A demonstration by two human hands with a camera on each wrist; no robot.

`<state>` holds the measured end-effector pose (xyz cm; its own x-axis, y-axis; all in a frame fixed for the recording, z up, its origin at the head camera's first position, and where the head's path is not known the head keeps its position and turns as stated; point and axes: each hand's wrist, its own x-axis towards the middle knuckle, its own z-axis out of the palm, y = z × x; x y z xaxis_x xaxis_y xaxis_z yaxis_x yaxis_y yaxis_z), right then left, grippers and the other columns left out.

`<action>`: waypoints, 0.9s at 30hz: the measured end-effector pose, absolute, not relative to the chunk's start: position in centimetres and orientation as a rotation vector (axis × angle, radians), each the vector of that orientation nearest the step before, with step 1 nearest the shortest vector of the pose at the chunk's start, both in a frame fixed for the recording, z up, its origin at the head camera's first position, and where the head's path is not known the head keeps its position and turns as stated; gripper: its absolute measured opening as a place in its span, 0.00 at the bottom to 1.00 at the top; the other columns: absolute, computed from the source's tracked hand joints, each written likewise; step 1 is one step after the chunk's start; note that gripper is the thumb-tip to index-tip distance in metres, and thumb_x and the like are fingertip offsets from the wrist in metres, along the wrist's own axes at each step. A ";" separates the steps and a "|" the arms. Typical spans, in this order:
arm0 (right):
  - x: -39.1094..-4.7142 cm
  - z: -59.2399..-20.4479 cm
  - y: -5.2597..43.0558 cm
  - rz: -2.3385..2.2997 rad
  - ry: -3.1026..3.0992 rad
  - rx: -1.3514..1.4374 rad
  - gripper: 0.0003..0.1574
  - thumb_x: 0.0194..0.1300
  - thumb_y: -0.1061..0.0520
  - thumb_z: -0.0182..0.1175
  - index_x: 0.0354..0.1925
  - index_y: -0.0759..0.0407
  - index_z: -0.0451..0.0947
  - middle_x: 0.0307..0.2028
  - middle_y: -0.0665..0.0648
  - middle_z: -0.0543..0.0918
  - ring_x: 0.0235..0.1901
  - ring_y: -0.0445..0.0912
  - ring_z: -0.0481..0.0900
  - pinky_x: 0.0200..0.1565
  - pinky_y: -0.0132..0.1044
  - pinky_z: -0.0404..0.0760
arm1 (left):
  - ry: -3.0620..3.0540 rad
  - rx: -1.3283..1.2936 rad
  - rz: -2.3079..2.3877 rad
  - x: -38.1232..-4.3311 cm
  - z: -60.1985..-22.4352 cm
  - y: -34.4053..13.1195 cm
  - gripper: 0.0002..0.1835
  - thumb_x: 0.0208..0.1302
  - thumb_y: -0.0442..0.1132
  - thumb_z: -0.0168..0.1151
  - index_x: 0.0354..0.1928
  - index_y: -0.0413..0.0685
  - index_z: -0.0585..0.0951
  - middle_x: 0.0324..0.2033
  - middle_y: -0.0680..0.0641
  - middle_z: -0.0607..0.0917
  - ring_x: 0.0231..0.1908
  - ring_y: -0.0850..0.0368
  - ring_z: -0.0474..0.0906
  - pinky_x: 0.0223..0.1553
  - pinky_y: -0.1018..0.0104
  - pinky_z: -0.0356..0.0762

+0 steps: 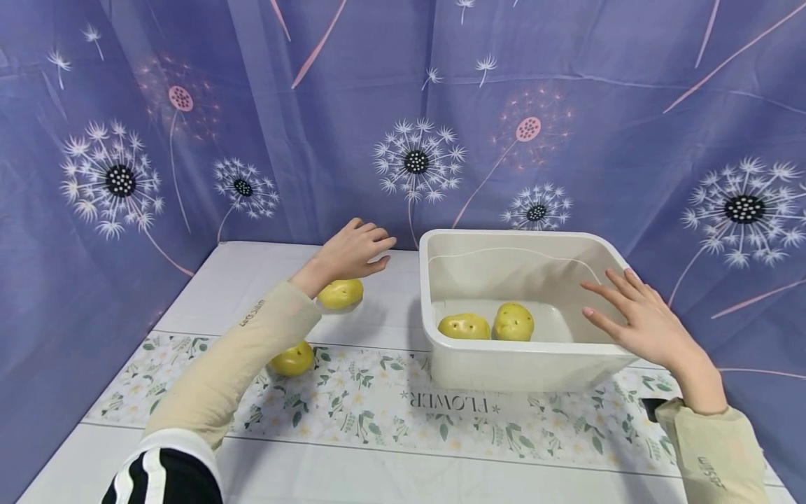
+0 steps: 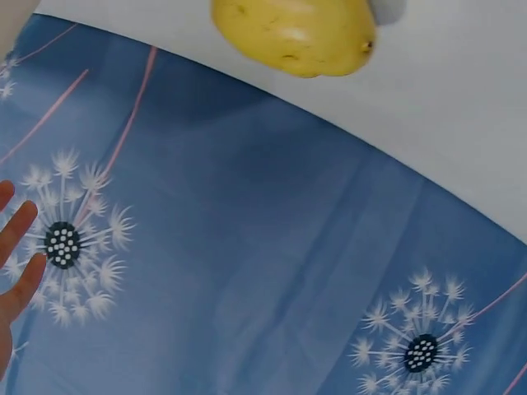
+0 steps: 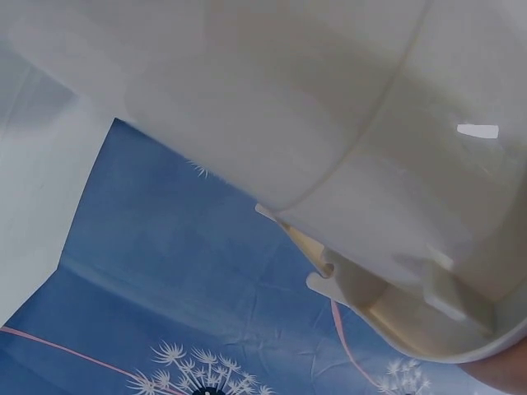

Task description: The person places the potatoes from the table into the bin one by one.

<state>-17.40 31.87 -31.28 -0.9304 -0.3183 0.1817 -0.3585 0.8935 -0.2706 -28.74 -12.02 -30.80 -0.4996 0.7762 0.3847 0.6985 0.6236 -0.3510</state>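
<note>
My left hand (image 1: 355, 248) hovers above the far part of the table with its fingers relaxed and nothing in them. Just below its wrist lies a yellow potato (image 1: 341, 294), which also shows as a potato (image 2: 296, 33) at the top of the left wrist view. A second potato (image 1: 293, 358) sits nearer, partly hidden by the left sleeve. Two more, a potato (image 1: 464, 326) and a rounder potato (image 1: 513, 322), rest inside the white plastic bin (image 1: 510, 367). My right hand (image 1: 648, 318) is at the bin's right rim, fingers spread, thumb reaching over the inside.
The white table (image 1: 384, 455) carries a cloth with a flowered band across it. A purple curtain (image 1: 352, 140) with dandelion prints hangs right behind and along both sides. The bin stands at the table's right, close to the back curtain.
</note>
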 end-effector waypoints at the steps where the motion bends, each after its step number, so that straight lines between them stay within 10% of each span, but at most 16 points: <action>1: -17.4 -31.3 31.9 0.458 -2.926 0.526 0.33 0.63 0.44 0.49 0.63 0.54 0.61 0.66 0.72 0.49 0.68 0.62 0.32 0.61 0.64 0.34 | -2.342 -1.158 0.199 -28.8 -30.9 -12.2 0.15 0.59 0.45 0.53 0.45 0.49 0.79 0.37 0.48 0.82 0.38 0.51 0.77 0.40 0.57 0.70; 27: -17.4 -31.3 32.0 0.428 -2.913 0.540 0.33 0.63 0.44 0.50 0.63 0.54 0.61 0.65 0.72 0.50 0.67 0.63 0.33 0.60 0.65 0.36 | -2.431 -1.134 0.191 -29.7 -33.1 -15.3 0.12 0.59 0.44 0.54 0.42 0.47 0.79 0.34 0.47 0.82 0.34 0.50 0.76 0.35 0.58 0.69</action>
<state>-17.38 31.99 -31.31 -0.9244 -0.3279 0.1949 -0.3701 0.8947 -0.2501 -29.70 -15.33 -33.14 -0.5616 0.7550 0.3385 0.6930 0.6528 -0.3061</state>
